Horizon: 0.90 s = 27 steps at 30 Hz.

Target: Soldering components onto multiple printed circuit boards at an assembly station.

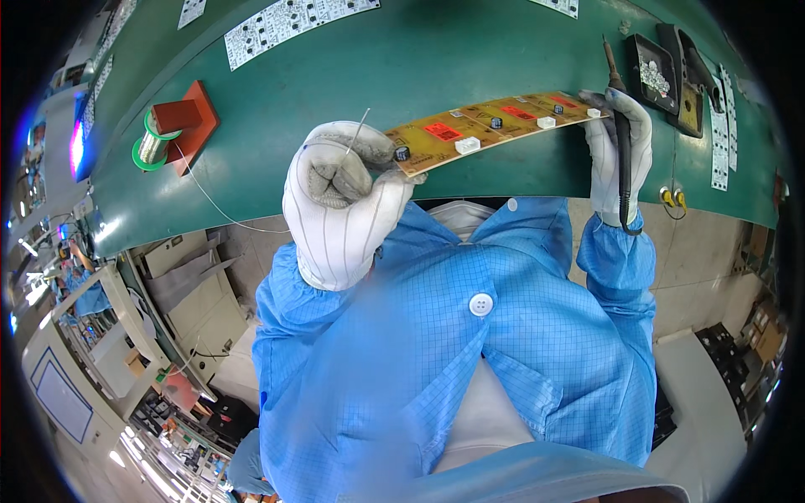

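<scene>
A long brown circuit board (478, 126) is held up above the green bench, tilted, with red patches and several white and black parts on its face. My left hand (344, 193), in a white glove with grey fingertips, is closed on the board's left end. A thin length of solder wire (360, 130) sticks up from its curled fingers. My right hand (625, 151), gloved too, grips a soldering iron (616, 80) with its tip pointing away from me. That hand's fingers also support the board's right end. The iron's tip is apart from the board.
A solder spool (153, 147) on a red-brown stand (197, 126) is at the left, its wire trailing toward my left wrist. At the right are a black tray (641, 96) of silvery bits and an iron holder (688, 80). White circuit boards (289, 27) lie along the far side.
</scene>
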Each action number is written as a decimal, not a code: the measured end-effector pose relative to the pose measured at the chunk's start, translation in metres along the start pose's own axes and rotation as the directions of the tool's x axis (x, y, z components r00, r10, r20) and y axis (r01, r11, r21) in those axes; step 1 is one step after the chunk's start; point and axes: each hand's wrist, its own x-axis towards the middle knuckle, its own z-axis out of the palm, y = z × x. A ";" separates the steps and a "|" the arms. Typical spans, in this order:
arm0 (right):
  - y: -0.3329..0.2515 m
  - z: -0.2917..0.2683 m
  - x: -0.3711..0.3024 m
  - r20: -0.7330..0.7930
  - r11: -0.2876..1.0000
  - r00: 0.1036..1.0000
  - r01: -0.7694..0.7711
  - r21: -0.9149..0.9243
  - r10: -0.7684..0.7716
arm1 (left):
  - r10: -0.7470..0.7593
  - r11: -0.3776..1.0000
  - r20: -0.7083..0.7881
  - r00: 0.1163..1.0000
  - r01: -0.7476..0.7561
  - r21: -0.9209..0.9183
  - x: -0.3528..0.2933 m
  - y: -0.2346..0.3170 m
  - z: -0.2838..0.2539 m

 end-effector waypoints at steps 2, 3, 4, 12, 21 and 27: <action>-0.002 -0.001 -0.002 -0.011 0.998 0.999 -0.037 -0.047 0.036 | 0.003 1.000 -0.012 1.000 -0.003 0.028 0.002 0.005 0.004; -0.004 0.000 -0.004 -0.036 0.994 0.998 -0.048 -0.098 0.045 | 0.021 0.998 -0.035 0.999 -0.019 0.060 0.002 0.008 0.006; -0.006 0.000 -0.008 -0.023 0.993 0.997 -0.074 -0.090 0.073 | 0.018 0.998 -0.024 1.000 -0.016 0.062 0.003 0.010 0.007; -0.023 -0.004 -0.019 0.306 0.743 0.889 0.454 -0.492 -0.340 | -0.362 0.803 -0.178 0.915 0.403 0.439 0.025 -0.030 -0.015; -0.065 -0.011 0.015 0.214 0.983 0.968 -0.098 -0.154 0.130 | 0.179 0.635 0.145 0.973 -0.227 0.739 0.013 -0.046 0.025; -0.052 -0.008 0.044 0.513 0.987 0.857 0.119 -0.112 -0.045 | 0.297 0.597 0.267 0.917 -0.396 0.698 0.010 -0.054 0.040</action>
